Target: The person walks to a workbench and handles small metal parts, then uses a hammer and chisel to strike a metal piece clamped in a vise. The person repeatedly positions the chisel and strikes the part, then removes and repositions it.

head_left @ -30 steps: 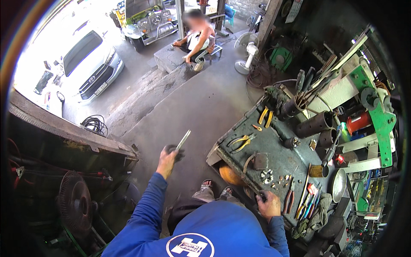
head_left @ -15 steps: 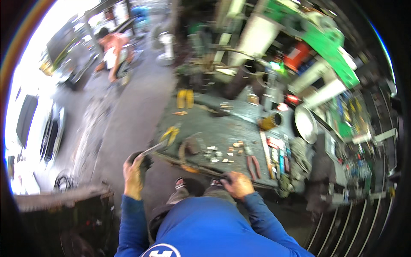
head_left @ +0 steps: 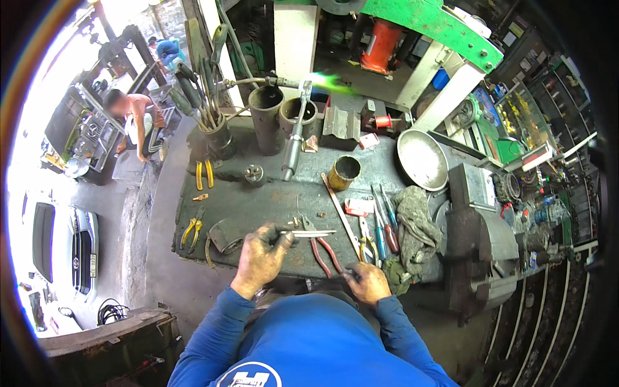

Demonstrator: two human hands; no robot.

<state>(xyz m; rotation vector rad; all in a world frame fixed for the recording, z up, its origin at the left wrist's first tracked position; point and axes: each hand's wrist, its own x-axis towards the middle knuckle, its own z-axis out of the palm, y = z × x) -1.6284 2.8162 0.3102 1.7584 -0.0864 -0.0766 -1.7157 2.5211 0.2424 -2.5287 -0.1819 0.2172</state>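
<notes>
We see a dark, worn counter (head_left: 242,200), its top scuffed and grimy. At its near left we find yellow-handled pliers (head_left: 195,234) beside a dark metal block (head_left: 227,237); farther back are a pair of yellow handles (head_left: 209,174) and a round metal piece (head_left: 253,173). Red-handled pliers (head_left: 321,260) lie near the middle, left of a long flat strip (head_left: 340,211). To the right we have a red-and-white box (head_left: 359,206), a crumpled rag (head_left: 416,219) (grey and rather grubby) and, beyond, a shallow metal bowl (head_left: 422,160).
</notes>
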